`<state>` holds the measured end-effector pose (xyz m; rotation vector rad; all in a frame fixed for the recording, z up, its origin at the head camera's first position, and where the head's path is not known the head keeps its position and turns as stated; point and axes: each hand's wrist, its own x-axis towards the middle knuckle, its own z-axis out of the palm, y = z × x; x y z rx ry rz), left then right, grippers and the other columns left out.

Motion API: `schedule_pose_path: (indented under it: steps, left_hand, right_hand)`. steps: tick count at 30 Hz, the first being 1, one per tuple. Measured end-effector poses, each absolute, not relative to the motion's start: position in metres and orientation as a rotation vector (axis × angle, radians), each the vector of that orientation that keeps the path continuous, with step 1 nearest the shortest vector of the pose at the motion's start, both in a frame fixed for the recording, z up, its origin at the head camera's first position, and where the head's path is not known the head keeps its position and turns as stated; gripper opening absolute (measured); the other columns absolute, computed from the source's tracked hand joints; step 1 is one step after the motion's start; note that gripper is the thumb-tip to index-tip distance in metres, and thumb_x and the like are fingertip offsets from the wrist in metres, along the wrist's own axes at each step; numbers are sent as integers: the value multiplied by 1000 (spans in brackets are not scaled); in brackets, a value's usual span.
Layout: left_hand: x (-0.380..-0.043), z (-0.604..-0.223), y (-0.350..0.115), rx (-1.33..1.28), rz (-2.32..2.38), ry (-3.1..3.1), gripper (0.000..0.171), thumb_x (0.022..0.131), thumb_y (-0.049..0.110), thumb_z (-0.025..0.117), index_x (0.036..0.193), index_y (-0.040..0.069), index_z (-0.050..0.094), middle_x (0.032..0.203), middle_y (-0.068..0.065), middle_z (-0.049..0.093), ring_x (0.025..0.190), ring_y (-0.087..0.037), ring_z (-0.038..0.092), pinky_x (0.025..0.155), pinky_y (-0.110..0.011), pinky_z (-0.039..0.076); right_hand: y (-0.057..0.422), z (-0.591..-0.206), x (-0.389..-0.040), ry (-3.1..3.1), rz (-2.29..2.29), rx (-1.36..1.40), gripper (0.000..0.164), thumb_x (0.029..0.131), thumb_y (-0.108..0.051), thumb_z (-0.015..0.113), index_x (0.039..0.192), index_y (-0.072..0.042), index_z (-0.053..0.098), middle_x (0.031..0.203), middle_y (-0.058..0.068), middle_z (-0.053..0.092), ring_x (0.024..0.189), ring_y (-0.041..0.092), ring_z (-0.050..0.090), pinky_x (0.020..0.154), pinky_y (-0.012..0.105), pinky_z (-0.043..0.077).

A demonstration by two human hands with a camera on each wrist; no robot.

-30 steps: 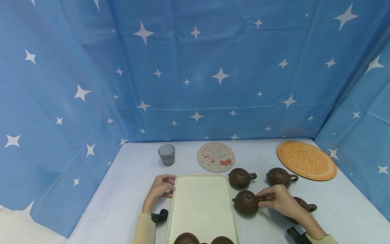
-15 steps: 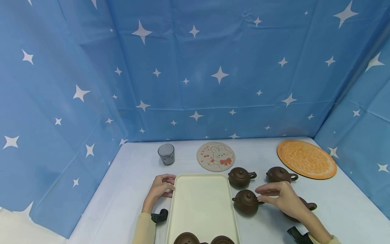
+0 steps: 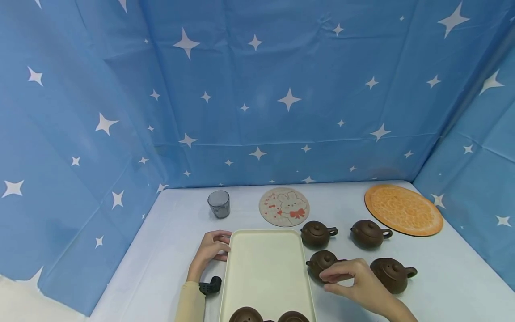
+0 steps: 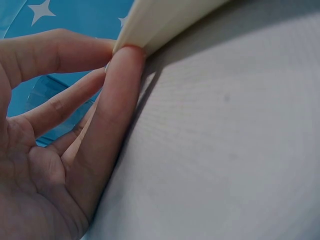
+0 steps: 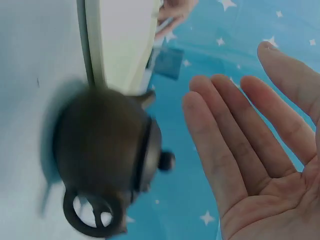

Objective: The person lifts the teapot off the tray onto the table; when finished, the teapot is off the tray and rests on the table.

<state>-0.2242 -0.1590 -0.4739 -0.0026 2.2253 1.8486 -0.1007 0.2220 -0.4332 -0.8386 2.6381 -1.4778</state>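
My left hand (image 3: 211,247) pinches the left rim of a cream tray (image 3: 265,264); in the left wrist view its thumb (image 4: 120,95) and forefinger meet at the tray edge (image 4: 155,22). My right hand (image 3: 356,286) holds nothing, its fingers (image 5: 225,150) fairly straight and apart from the thumb in the right wrist view. It is nearest to a dark brown teapot (image 3: 320,261) beside the tray's right rim, and partly covers that pot in the head view. In the right wrist view this teapot (image 5: 100,145) shows its round handle and lid knob.
More brown teapots stand to the right: one (image 3: 315,235) behind, one (image 3: 368,234) further right, one (image 3: 390,273) beyond my right hand. Two more (image 3: 246,314) sit on the tray's near end. Behind are a grey glass (image 3: 219,204), a rabbit mat (image 3: 284,206) and an orange round mat (image 3: 403,210).
My right hand has let go of the teapot's handle and moved back toward me and slightly left. The left hand and tray have stayed put.
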Motion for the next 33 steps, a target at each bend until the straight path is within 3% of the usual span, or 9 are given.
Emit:
schedule_pose_path:
  steps: [4,13,19,28,33]
  left_hand:
    - [-234,-493,-161,-25,1844,2243,49,70,-7,62,119,-7,60,93,-15,59,69,-17,63,58,-35,62]
    - [-239,-507,-163,-32,1832,2262,48,70,-4,63,118,-2,62,91,-12,59,69,-17,63,57,-34,61]
    - [-239,-507,-164,-25,1827,2271,48,70,-5,63,118,-2,62,91,-12,59,69,-18,63,57,-34,61]
    - [-240,-507,-163,-18,1838,2260,48,70,-5,63,118,-3,61,92,-11,59,69,-17,63,57,-34,61]
    - [-239,-507,-163,-20,1843,2267,49,70,-6,63,119,-4,61,92,-13,59,68,-17,63,55,-34,61]
  right_hand:
    - [212,-444,-96,2540,-1492,-926,21,83,-15,73,97,0,73,90,8,74,80,5,68,63,23,60]
    - [199,-465,-84,2218,-1497,-679,22,86,-10,68,101,5,72,94,8,74,81,4,68,69,22,60]
    - [191,-478,-76,2182,-1564,-830,20,82,-8,71,97,6,72,90,2,74,79,4,68,65,21,59]
    - [188,-486,-67,2232,-1640,-1019,15,82,-6,69,91,6,72,84,5,74,75,4,68,57,25,60]
    - [187,-491,-63,2282,-1689,-1047,11,80,-1,68,88,1,75,80,2,74,68,-2,65,52,20,57]
